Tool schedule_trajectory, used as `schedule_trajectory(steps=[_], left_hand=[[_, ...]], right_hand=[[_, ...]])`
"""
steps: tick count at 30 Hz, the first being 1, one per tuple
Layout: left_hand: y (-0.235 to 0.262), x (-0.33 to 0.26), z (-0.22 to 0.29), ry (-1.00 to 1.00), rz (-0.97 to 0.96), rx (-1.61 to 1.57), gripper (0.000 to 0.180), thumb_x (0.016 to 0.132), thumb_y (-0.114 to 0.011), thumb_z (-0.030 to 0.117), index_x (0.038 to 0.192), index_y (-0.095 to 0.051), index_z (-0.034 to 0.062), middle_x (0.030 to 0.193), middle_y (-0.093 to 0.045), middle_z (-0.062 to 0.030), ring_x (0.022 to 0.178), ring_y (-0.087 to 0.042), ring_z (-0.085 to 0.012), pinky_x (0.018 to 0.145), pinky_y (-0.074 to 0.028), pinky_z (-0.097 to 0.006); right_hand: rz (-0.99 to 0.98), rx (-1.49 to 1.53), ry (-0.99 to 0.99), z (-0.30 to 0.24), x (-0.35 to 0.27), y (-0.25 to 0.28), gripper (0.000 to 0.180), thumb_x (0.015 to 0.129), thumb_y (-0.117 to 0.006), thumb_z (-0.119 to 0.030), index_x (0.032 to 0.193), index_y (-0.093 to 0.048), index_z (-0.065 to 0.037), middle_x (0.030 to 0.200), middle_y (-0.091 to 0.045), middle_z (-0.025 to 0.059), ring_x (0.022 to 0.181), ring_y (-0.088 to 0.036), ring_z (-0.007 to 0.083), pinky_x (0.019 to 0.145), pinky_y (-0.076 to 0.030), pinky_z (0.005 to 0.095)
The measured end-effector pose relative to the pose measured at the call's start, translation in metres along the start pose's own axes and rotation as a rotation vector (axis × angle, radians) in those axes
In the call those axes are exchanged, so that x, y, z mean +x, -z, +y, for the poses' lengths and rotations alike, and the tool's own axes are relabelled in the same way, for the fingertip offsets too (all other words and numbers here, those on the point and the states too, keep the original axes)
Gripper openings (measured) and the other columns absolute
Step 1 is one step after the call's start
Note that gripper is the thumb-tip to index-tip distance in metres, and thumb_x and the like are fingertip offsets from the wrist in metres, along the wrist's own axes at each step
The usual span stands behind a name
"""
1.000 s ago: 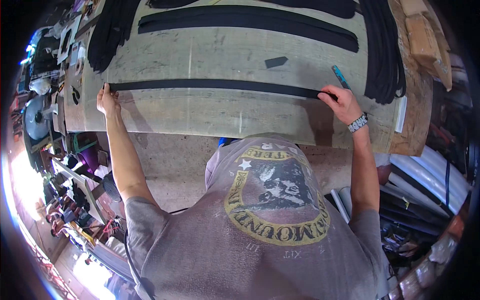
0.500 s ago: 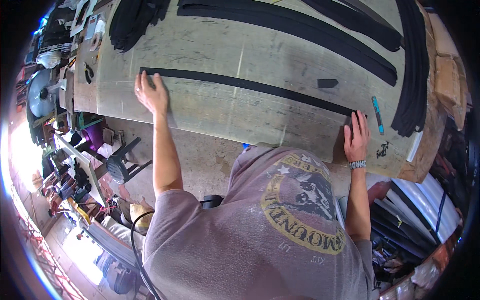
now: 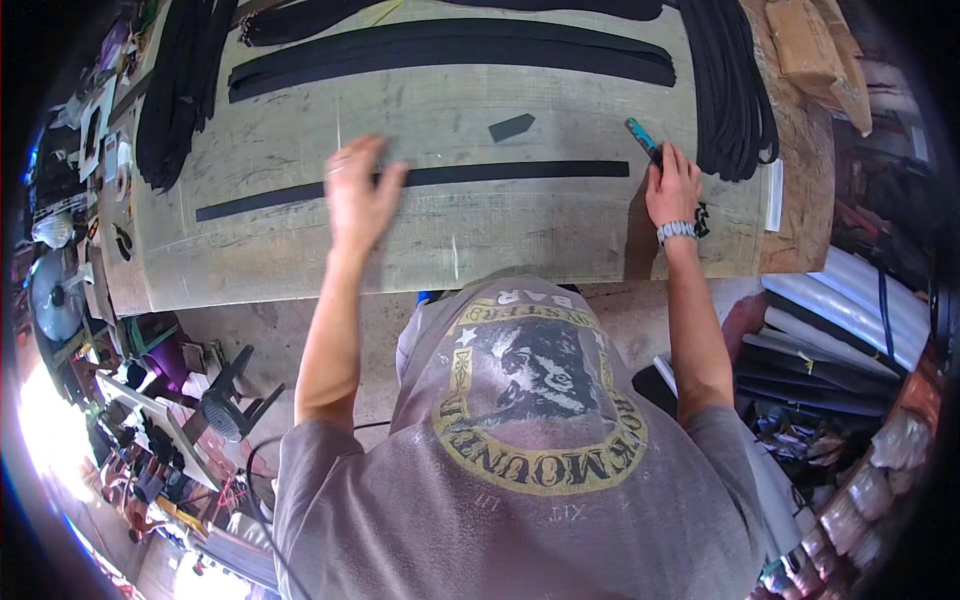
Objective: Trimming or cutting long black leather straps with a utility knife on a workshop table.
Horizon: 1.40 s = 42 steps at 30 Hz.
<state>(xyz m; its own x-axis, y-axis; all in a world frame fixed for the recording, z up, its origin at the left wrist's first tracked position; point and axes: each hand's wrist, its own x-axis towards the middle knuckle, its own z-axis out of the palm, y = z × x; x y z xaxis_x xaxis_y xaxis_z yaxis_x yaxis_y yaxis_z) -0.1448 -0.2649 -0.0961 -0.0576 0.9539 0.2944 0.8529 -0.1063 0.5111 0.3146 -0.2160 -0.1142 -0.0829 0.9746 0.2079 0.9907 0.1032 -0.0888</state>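
Note:
A narrow black strip of material (image 3: 500, 173) lies lengthwise across the worktable. My left hand (image 3: 362, 190) is over its left half, slightly smeared by motion, thumb apart from the fingers and nothing seen in it. Beyond the strip's right end, my right hand (image 3: 674, 190) closes its thumb and fingers on the near end of a teal and black utility knife (image 3: 640, 136). The far end of the knife points away to the left. Farther back on the table is a small dark piece with one pointed end (image 3: 512, 128).
Wide black strips (image 3: 450, 55) lie across the back of the table (image 3: 300, 255). Bundles of black strips hang together at the left (image 3: 182, 100) and right (image 3: 730, 90). Pliers (image 3: 122, 242) rest near the left edge; a cardboard package (image 3: 815, 50) sits at the far right.
Both hands have left the ends of the narrow strip. My left hand moved inward along it, and my right hand went to the utility knife. The view has turned and shifted.

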Motion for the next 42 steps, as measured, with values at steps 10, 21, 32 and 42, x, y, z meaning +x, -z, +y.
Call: schedule_trajectory(steps=[10,21,32,42], left_hand=[[-0.102,0.063,0.102,-0.288,-0.237,-0.012,0.037,0.083,-0.078,0.023,0.115,-0.070,0.0049,0.112,-0.065,-0.0118,0.106,-0.058,-0.0329,0.095,-0.047,-0.041],[-0.123,0.052,0.169,-0.222,-0.276,-0.198,0.028,0.082,-0.078,0.016,0.107,-0.072,0.0042,0.102,-0.068,-0.0105,0.102,-0.060,-0.0312,0.094,-0.047,-0.041],[-0.143,0.035,0.216,-0.275,-0.343,-0.221,0.011,0.086,-0.072,0.012,0.095,-0.073,0.0049,0.100,-0.066,-0.0095,0.097,-0.059,-0.0294,0.084,-0.049,-0.041],[-0.149,0.023,0.217,-0.237,-0.235,-0.181,0.036,0.082,-0.080,0.017,0.114,-0.070,0.0053,0.107,-0.063,-0.0123,0.099,-0.057,-0.0302,0.087,-0.048,-0.041]], right_hand=[[-0.267,0.210,-0.246,0.015,0.038,0.004,0.021,0.089,-0.069,-0.015,0.109,-0.064,-0.010,0.113,-0.061,0.0169,0.100,-0.065,0.0422,0.082,-0.053,0.0539],[-0.293,0.984,-0.325,0.041,0.040,0.041,0.028,0.090,-0.073,-0.030,0.100,-0.064,-0.005,0.082,-0.068,0.0170,0.076,-0.066,0.0377,0.071,-0.052,0.0452],[-0.378,0.762,0.069,0.041,-0.016,0.111,0.057,0.076,-0.055,0.009,0.133,-0.053,-0.002,0.109,-0.064,0.0187,0.087,-0.063,0.0392,0.079,-0.051,0.0457],[-0.614,0.440,0.085,0.007,-0.032,0.056,0.066,0.079,-0.064,0.000,0.142,-0.048,-0.008,0.121,-0.062,0.0185,0.101,-0.066,0.0411,0.086,-0.054,0.0513]])
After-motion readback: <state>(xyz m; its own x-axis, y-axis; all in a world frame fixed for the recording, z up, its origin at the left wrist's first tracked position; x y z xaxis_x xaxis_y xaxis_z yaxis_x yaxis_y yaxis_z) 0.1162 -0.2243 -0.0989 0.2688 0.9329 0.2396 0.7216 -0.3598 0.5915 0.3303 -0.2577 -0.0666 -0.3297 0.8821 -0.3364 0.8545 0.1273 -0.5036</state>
